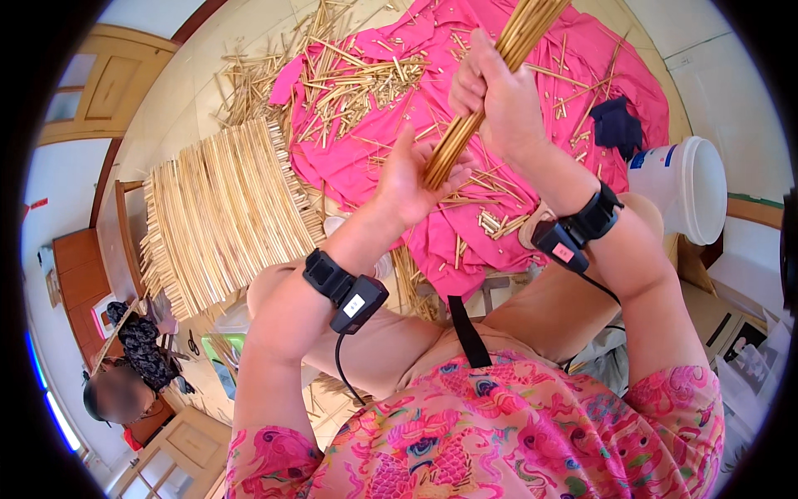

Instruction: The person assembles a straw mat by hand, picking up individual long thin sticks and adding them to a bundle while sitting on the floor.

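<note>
Bundle of straw stalks held upright-tilted in both hands, above pink cloth.

Right hand closed tight round mid-bundle; left hand half open, palm cupped against bundle's lower end, fingers spread. Cut stalk pieces scattered over cloth. Woven straw mat lying to left. White bucket to right, beside dark cloth scrap.

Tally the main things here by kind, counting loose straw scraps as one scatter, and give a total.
Bundle of straw stalks, gripped by the right hand with its lower end against the left hand: 1
Woven straw mat: 1
Pink cloth: 1
Scatter of cut straw pieces: 1
White bucket: 1
Dark cloth: 1
Wrist devices: 2
Total: 8
</note>
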Demonstrator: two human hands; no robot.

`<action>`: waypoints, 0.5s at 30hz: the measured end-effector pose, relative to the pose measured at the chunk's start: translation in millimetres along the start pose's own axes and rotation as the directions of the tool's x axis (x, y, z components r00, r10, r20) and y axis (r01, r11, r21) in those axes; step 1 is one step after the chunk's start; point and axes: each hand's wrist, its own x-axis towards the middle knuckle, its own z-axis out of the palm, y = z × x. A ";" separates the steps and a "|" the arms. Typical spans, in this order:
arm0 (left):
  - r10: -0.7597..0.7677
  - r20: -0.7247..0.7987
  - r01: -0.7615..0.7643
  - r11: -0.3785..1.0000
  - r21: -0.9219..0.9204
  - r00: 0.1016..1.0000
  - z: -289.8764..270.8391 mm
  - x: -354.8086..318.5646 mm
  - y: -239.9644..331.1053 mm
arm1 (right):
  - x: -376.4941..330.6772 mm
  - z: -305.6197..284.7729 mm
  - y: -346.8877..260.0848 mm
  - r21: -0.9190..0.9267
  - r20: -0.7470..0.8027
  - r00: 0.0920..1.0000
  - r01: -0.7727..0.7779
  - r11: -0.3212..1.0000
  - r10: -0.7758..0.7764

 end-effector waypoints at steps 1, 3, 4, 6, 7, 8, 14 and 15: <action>-0.007 -0.010 0.007 1.000 -0.022 1.000 -3.4 2.2 -1.8 | -4.8 3.1 3.6 -0.034 -0.003 1.000 -0.004 0.999 0.004; 0.027 -0.086 -0.030 0.999 -0.037 0.996 -3.6 4.7 -0.9 | -7.9 5.8 8.5 -0.058 0.005 1.000 -0.004 0.998 0.004; 0.043 -0.126 -0.049 0.998 -0.043 0.991 -3.3 6.0 -0.6 | -7.9 5.1 11.7 -0.039 0.005 1.000 -0.016 0.999 0.017; 0.076 -0.153 -0.083 0.996 -0.041 0.985 5.4 1.4 4.0 | -9.5 7.5 15.8 0.002 -0.002 0.999 -0.041 0.999 0.041; 0.085 -0.146 -0.091 0.995 -0.035 0.986 5.6 0.3 6.0 | -8.9 9.7 15.6 0.002 -0.036 0.998 -0.056 0.998 0.056; 0.092 -0.140 -0.097 0.995 -0.032 0.986 5.5 -1.0 6.6 | -8.0 11.0 13.8 0.007 -0.030 0.998 -0.060 0.998 0.060; 0.172 -0.036 -0.172 0.985 -0.004 0.984 2.0 1.7 13.3 | 5.8 1.7 0.0 0.100 0.045 0.998 -0.036 0.994 0.032; 0.173 -0.023 -0.173 0.985 -0.014 0.985 1.7 2.4 13.5 | 2.7 2.6 4.4 0.096 0.034 0.998 -0.048 0.994 0.045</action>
